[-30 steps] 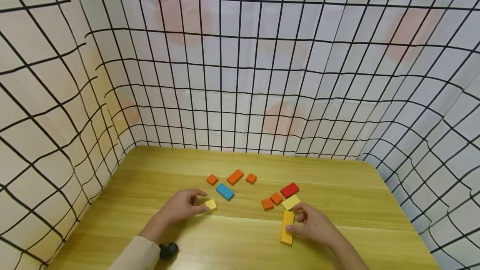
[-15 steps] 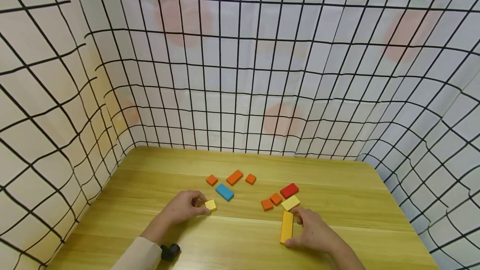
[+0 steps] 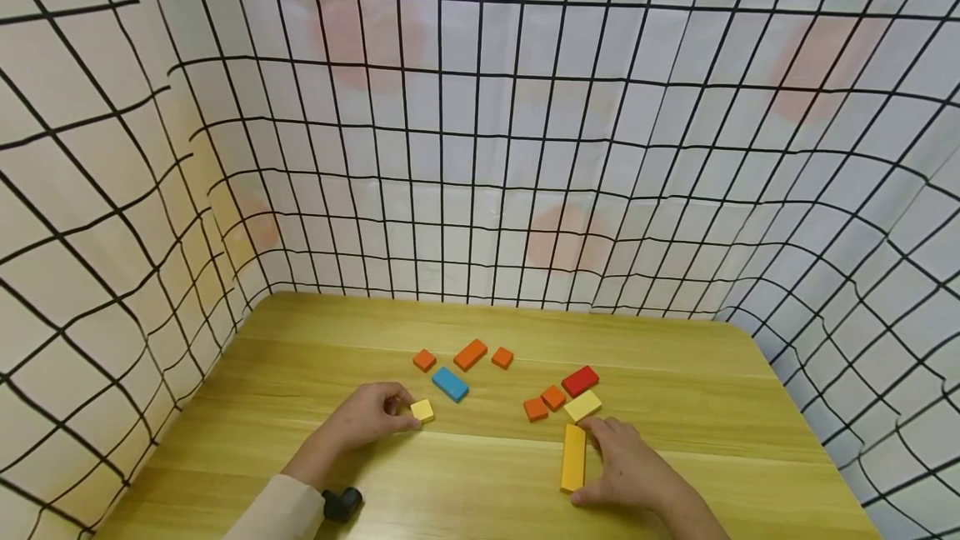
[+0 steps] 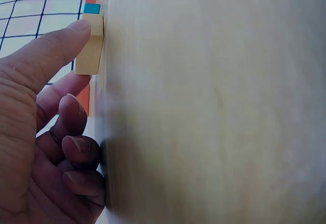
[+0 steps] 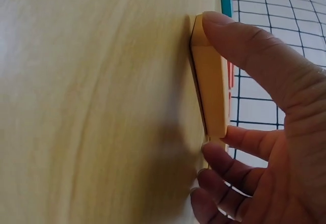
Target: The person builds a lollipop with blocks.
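In the head view my left hand (image 3: 367, 417) pinches a small pale yellow block (image 3: 422, 411) lying on the wooden table. The left wrist view has the thumb on one end of this block (image 4: 89, 56) and the index finger at the other, the remaining fingers curled below. Over on the right, my right hand (image 3: 630, 467) spans a long orange-yellow block (image 3: 573, 458) lengthwise, thumb at its near end, index finger at its far end. The right wrist view shows the same long block (image 5: 211, 81) flat on the table between thumb and fingers.
Just beyond the right hand lie a pale yellow block (image 3: 582, 405), a red block (image 3: 581, 381) and two small orange blocks (image 3: 553, 397). A blue block (image 3: 450, 384) and several orange blocks (image 3: 470, 354) lie farther back. Gridded white cloth (image 3: 480, 148) walls the table (image 3: 465, 490).
My right thumb has moved from the long block's side to its near end, so the grip now runs lengthwise. The left hand stays at the small block, nearly still.
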{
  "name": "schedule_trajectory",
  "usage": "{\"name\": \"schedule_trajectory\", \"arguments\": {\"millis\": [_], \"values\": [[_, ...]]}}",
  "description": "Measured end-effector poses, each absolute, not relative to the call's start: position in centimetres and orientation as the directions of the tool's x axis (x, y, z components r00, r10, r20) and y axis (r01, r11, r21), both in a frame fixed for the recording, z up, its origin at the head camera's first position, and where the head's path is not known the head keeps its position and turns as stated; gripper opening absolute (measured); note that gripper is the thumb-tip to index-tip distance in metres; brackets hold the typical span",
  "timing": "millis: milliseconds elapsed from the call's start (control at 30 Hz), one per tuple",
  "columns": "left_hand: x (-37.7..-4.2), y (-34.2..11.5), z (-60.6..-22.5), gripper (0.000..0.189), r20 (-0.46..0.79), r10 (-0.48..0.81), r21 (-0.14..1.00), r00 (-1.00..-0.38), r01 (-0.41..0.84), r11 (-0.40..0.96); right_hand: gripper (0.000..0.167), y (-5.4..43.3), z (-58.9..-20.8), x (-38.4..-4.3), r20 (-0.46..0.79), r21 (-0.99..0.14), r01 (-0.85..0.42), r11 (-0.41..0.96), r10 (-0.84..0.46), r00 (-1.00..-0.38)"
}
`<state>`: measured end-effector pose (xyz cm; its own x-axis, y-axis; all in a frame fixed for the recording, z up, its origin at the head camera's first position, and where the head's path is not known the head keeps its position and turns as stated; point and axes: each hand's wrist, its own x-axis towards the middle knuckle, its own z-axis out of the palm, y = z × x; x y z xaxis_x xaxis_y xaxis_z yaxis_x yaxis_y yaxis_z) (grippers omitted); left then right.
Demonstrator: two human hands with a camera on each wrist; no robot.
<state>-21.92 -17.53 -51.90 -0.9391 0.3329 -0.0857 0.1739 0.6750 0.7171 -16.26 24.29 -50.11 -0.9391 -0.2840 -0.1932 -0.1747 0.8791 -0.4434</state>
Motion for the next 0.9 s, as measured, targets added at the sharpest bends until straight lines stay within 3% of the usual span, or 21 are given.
{"name": "schedule_trajectory", "arguments": {"millis": [433,600,900], "values": [[-21.9,-17.6,-52.1,0.030,-0.088,0.324,0.737,-0.942,0.158,0.657,0.099,21.8,-50.5,-16.0,-0.054,-0.465,-0.367,0.806,-0.440,-0.897],[-22.0,-17.7,-52.3,0.029,-0.077,0.319,0.732,-0.945,0.163,0.661,0.094,20.2,-51.0,-16.1,-0.044,-0.510,-0.391,0.766,-0.477,-0.878],[-21.8,-17.6,-52.3,0.029,-0.079,0.305,0.731,-0.949,0.153,0.665,0.098,17.5,-51.0,-16.4,-0.079,-0.541,-0.411,0.733,-0.532,-0.843]]}}
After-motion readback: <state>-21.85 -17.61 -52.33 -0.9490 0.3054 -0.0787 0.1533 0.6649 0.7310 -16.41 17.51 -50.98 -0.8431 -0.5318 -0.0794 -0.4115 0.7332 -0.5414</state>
